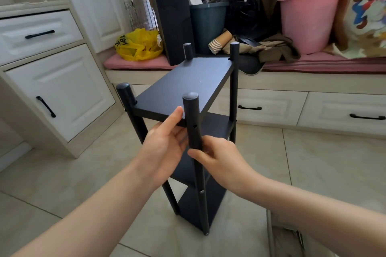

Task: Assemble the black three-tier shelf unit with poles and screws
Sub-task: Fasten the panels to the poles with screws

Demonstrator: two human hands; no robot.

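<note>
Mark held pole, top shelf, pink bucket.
held pole (191, 113), head view, upper shaft above the hole.
top shelf (188, 83), head view, middle of its top face.
pink bucket (309, 23), head view, front wall.

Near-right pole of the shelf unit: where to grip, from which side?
Grip the pole on its bare stretch below the top shelf, from the outer near side. It is round and upright, so fingers wrap it; the shelves block the inner side. Stay under the open screw hole, where the right hand holds it.
</note>
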